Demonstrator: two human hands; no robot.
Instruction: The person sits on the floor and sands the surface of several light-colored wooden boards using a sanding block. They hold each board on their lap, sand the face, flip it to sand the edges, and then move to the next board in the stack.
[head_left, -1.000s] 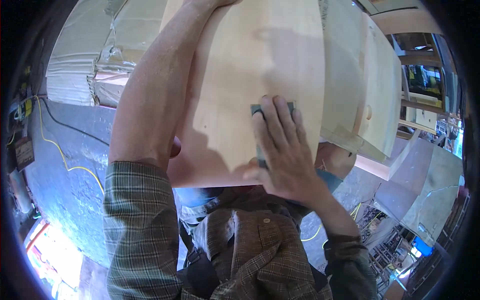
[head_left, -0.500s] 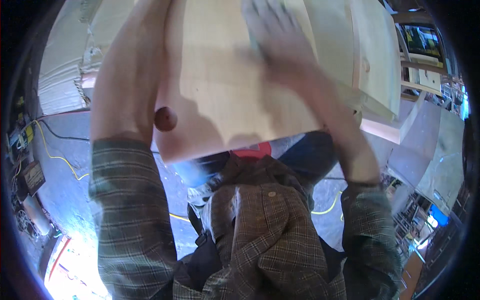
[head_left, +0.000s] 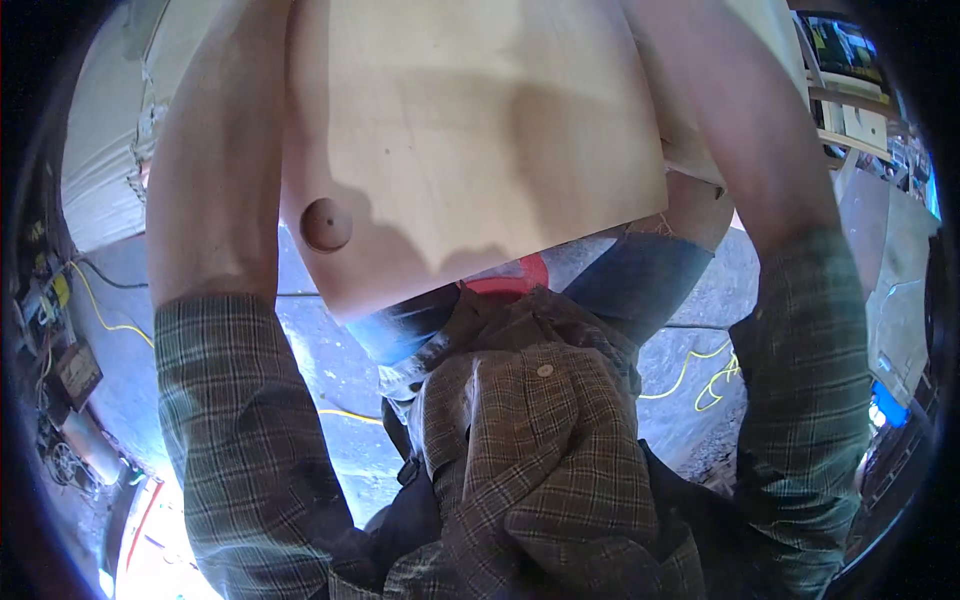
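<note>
A pale wooden panel [head_left: 470, 170] lies in front of my body, its near edge slanting above my lap. Close to its near left corner is a round recess [head_left: 326, 225] with a small dark hole in the middle. My left forearm [head_left: 215, 190] runs up along the panel's left side. The right forearm [head_left: 755, 120] reaches up past the panel's right side. Both forearms leave the picture at its top edge, so neither hand shows, nor anything they touch. Shadows of my arms and head fall across the wood.
Torn cardboard [head_left: 100, 150] is at the upper left, beyond my left arm. A yellow cord [head_left: 105, 315] crosses the grey floor [head_left: 320, 350]. Below the panel are my legs in blue jeans [head_left: 640, 280] and something red [head_left: 505, 280]. Wooden frame pieces [head_left: 850, 140] stand at the upper right.
My right hand, blurred over the panel before, has gone out of the picture at the top, and the right forearm has swung outward. The panel appears shifted slightly in view.
</note>
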